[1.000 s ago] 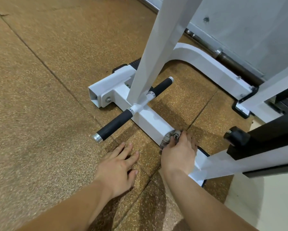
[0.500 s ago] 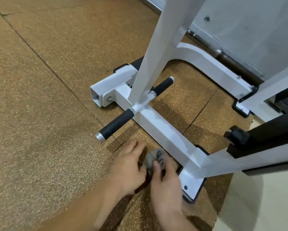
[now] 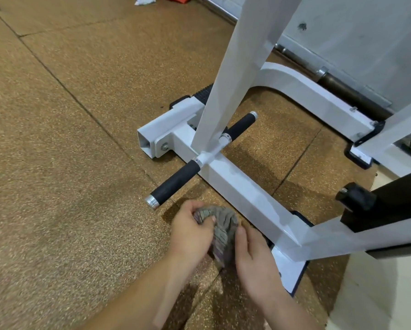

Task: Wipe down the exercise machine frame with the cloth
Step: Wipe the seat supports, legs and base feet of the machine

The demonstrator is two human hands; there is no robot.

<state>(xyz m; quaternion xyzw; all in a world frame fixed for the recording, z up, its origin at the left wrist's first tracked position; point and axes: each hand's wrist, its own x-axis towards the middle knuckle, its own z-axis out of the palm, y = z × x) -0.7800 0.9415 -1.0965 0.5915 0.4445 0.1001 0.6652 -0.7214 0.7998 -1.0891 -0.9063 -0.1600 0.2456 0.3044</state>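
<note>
Both hands (image 3: 192, 232) (image 3: 254, 256) pinch the bunched cloth (image 3: 220, 228) at lower centre; regripping could drop it short of the frame (image 3: 242, 186).

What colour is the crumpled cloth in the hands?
The crumpled fabric cloth is mottled grey-brown, seen best in the head view.

Frame upright (image 3: 242, 55) cut off at top edge; cloth (image 3: 223, 225) folds partly hidden.

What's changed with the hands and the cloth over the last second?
The right hand pulled the cloth off the white base bar, back toward the person. The left hand lifted from the floor and now grips the cloth too. The bar itself stayed put.
</note>
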